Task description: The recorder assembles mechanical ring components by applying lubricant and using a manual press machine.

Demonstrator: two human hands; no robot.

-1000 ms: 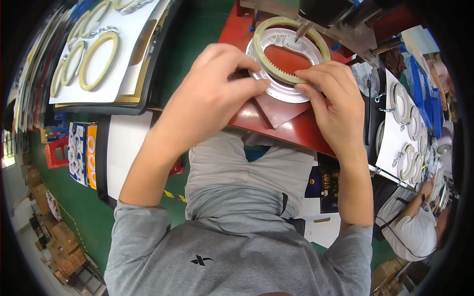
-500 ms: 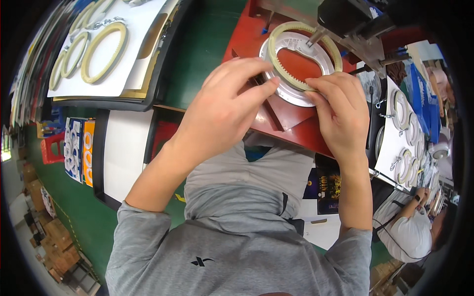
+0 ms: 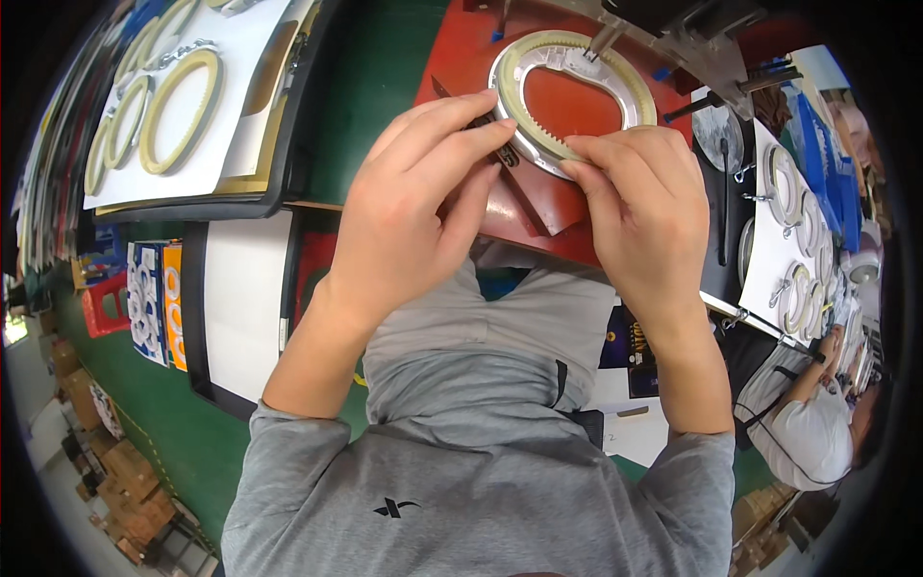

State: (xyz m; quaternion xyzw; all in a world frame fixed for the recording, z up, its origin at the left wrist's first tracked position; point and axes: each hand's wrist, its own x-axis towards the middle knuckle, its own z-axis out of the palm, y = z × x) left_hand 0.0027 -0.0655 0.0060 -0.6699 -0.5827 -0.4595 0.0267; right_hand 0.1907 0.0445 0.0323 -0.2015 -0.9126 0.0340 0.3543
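A cream, inward-toothed ring point(image 3: 528, 126) sits inside a white, metallic-looking ring-shaped housing point(image 3: 508, 75) on the red work surface point(image 3: 567, 104). My right hand point(image 3: 642, 197) pinches the near edge of the toothed ring, thumb and index finger together there. At the left rim, my left hand point(image 3: 413, 192) rests two fingertips on the edge. Its thumb stands apart, lower down, beside a dark patterned piece point(image 3: 508, 156). A metal rod point(image 3: 601, 40) from the machine above reaches down over the far part of the rings.
On the left, a white sheet point(image 3: 207, 144) in a black tray bears several cream rings point(image 3: 181, 111) and chains. More rings point(image 3: 786, 190) lie on a board at the right. The machine's dark head point(image 3: 663, 24) overhangs the far side. A person point(image 3: 808, 433) sits at lower right.
The toothed ring was tilted and raised; now it lies down level with the housing. My left thumb has drawn away from the fingers, and my right hand still pinches the ring.
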